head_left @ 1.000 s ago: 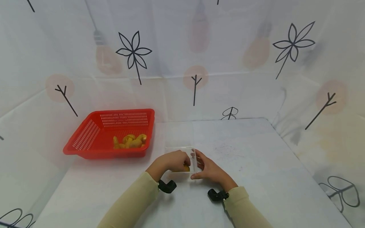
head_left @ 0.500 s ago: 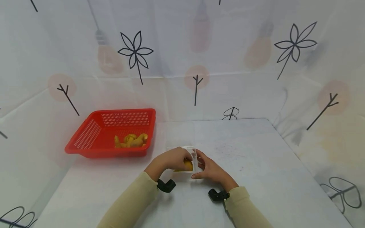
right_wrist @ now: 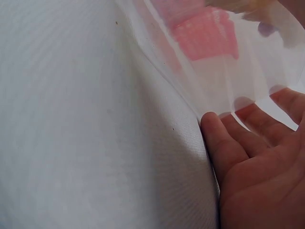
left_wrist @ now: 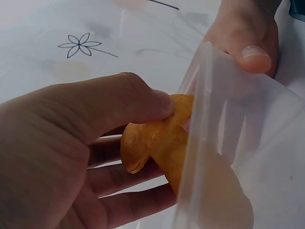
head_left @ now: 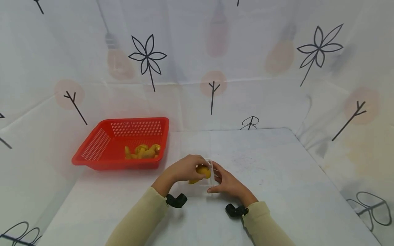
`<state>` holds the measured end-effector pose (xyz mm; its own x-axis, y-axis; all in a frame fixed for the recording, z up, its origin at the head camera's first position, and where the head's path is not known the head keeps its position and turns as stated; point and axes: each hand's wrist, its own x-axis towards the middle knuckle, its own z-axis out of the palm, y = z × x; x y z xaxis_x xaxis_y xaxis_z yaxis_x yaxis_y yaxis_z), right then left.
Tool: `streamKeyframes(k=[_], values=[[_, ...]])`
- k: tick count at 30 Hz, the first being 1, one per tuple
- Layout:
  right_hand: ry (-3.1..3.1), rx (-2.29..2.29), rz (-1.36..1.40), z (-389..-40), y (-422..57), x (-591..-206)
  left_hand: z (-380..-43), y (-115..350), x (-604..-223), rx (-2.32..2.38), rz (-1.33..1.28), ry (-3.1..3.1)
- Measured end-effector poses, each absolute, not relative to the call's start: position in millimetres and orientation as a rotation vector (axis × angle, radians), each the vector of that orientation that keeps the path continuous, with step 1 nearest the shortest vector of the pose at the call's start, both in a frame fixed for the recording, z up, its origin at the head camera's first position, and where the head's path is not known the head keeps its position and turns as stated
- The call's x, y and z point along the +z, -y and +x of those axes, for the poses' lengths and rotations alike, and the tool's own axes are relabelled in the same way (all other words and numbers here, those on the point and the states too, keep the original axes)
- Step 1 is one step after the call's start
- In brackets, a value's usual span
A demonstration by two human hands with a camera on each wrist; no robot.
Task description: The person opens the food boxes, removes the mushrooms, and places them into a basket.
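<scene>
My left hand [head_left: 186,169] pinches a knobbly yellow piece that looks like ginger root [left_wrist: 164,138] between thumb and fingers. In the left wrist view part of it shows blurred behind the translucent wall of a clear plastic box [left_wrist: 276,138]. Over the box's left side, the hand holds the piece at about rim height. At the right end of the box, my right hand [head_left: 226,181] holds it, thumb at the near corner and fingers along the wall. The right wrist view shows those fingertips [right_wrist: 245,105] against the box.
A red perforated basket [head_left: 135,165] stands at the back left, holding several similar yellow pieces [head_left: 144,152]. The white table [head_left: 261,171] meets a patterned cloth [head_left: 184,68] behind and at both sides. The box's clear lid or flap seems to lie behind it.
My left hand has risen from inside the box with the yellow ginger-like piece, which is now more visible. The right hand stays at the box's right end. The view shifts slightly.
</scene>
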<state>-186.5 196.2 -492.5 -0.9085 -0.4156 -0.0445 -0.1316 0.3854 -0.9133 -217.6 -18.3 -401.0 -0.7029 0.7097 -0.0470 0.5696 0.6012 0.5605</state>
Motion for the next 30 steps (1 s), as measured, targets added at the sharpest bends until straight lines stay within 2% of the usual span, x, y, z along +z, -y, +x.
streamKeyframes(k=[30], values=[[-2.375, -1.550, -0.440, -186, -195, -491, -211, 57, -361, 0.964, 0.908, -2.694]])
